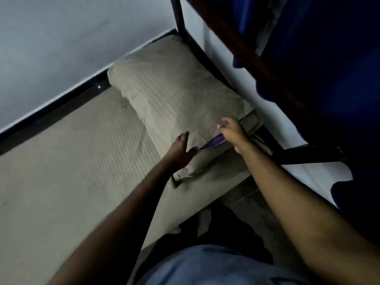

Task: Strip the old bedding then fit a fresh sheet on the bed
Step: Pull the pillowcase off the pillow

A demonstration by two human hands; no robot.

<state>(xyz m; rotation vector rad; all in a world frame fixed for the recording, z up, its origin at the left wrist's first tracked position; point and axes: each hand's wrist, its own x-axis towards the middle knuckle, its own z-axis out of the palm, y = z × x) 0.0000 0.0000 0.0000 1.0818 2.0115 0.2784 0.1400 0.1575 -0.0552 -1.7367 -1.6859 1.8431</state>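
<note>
Nearest, two bare forearms reach up from six o'clock toward the head of the bed. The left hand (181,150) lies with fingers straight and spread, palm down on the near corner of the pillow (174,95). The right hand (233,132) sits just at its three o'clock, at the pillow's open end, where a strip of purple fabric (213,140) shows; its fingers look loose, but blur hides whether they pinch the case, so I cannot tell. The right hand is the nearer to that opening. The pillow's long axis runs from about four o'clock up to ten o'clock, away from both hands. Its case is soft beige cloth with faint woven stripes, plump and creased. Beneath it the sheet (72,161), of the same striped beige, lies on the mattress. Beyond stand the dark bed frame (178,19) and a pale wall (61,38).
</note>
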